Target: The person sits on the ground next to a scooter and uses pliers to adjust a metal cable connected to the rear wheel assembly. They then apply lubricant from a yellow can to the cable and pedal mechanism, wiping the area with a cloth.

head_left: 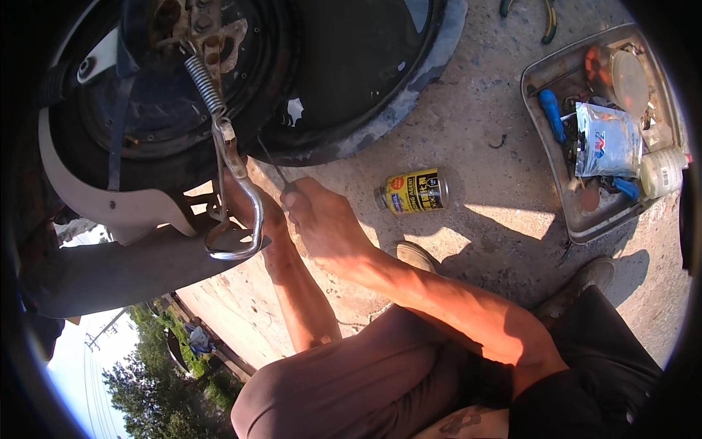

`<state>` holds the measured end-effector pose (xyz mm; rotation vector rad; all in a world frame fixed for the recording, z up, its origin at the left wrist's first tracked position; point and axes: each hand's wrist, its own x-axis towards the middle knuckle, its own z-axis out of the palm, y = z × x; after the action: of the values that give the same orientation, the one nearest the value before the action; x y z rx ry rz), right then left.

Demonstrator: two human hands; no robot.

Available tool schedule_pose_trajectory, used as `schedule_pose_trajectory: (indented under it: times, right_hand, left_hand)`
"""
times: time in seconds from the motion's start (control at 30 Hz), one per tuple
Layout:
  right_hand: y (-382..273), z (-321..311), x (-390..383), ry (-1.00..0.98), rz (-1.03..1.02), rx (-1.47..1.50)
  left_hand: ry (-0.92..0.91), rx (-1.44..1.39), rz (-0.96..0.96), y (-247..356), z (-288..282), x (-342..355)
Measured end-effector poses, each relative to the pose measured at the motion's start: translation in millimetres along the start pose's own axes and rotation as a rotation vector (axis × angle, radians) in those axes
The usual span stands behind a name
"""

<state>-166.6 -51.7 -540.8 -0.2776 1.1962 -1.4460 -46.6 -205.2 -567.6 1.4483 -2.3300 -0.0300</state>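
My right hand [318,219] is closed around a slim dark metal rod-like tool [272,159]. The tool's far end reaches the edge of the black tyre [365,132], whose outer band is grey with dust. Left of it, my left hand [252,205] is up against the underside of the wheel, partly behind a bent metal kickstand [257,212]. Its fingers are mostly hidden, so I cannot tell what they hold. A coil spring [205,84] runs from the kickstand up to the rusty bracket [227,44] by the wheel hub.
A yellow and black can [417,192] lies on the concrete right of my hands. Farther right, a metal tray [578,233] holds a silver packet [608,139], a blue-handled tool [552,115], a white bottle [664,172] and round containers. A curved grey mudguard [110,197] hangs at the left.
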Motion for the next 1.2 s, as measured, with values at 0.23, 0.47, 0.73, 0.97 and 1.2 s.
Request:
schedule_pose_trajectory:
  times: [0.23,0.47,0.73,0.97,1.2]
  right_hand:
    - [-3,-13,-1,-0.044,0.043,-0.003]
    - [-4,-10,3,0.003,-0.037,0.016]
    - [-9,-14,3,-0.036,-0.065,-0.061]
    - [-11,-22,7,-0.031,-0.333,-0.399]
    - [-67,-32,16,0.012,-0.359,-0.629]
  left_hand:
    - [0.214,-0.302,0.028,8,6,-5]
    - [0.118,-0.127,-0.033,13,7,0]
    - [0.128,-0.034,-0.017,-3,12,-1]
    - [0.083,-0.320,-0.165,32,6,3]
    - [0.058,-0.168,-0.146,-7,15,-3]
